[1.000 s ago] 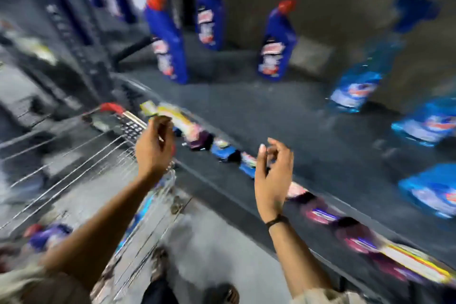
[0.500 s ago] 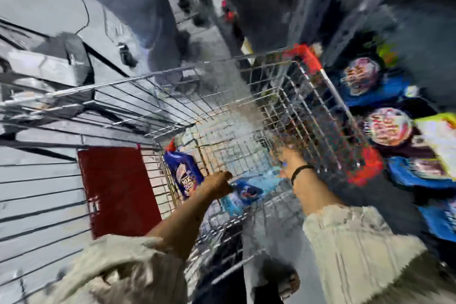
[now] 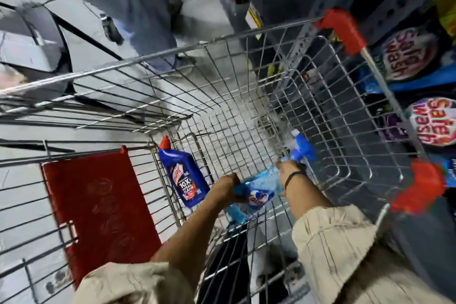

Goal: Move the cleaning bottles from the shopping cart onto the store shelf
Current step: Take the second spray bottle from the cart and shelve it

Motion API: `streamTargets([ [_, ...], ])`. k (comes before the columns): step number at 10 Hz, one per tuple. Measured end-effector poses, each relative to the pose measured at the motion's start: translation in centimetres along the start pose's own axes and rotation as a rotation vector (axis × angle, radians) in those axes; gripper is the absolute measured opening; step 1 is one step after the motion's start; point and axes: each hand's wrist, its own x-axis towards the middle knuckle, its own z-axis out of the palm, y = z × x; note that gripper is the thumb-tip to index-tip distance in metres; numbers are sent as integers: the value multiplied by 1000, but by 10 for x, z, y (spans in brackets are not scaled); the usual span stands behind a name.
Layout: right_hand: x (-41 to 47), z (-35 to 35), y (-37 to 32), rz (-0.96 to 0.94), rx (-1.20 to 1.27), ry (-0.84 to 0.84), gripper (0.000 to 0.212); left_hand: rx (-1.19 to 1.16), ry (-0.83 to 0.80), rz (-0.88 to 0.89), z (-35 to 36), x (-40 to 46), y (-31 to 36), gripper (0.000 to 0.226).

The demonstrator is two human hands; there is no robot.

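Observation:
I look down into a wire shopping cart [image 3: 246, 39]. A light blue spray bottle [image 3: 259, 187] with a blue trigger head lies near the cart's bottom. My left hand [image 3: 225, 186] grips its lower body, and my right hand [image 3: 287, 171] holds it by the neck, just under the trigger. A dark blue cleaner bottle [image 3: 183, 177] with a red cap leans against the cart's near-left inner wall, just left of my left hand. The store shelf [image 3: 399, 20] is at the right.
A red fold-down seat flap [image 3: 98, 207] lies at the cart's left. Red corner guards [image 3: 343, 29] mark the cart's right rim. Round-labelled packs [image 3: 409, 54] fill the lower shelf on the right. A person's grey trouser legs [image 3: 138, 2] stand beyond the cart.
One second ago both hands were empty and raised in front of the shelf. The view has swung down to the cart, and both hands have reached in and closed on the spray bottle.

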Motion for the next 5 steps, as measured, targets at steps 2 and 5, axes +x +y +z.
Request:
streamTargets([
  [2,-50,-32,-20,-277,59,3,18,-36,15,128,-54,-55,34,55],
  [5,-273,-163,-18,-1002,267,-66,25,-29,257,573,-108,-214,142,47],
])
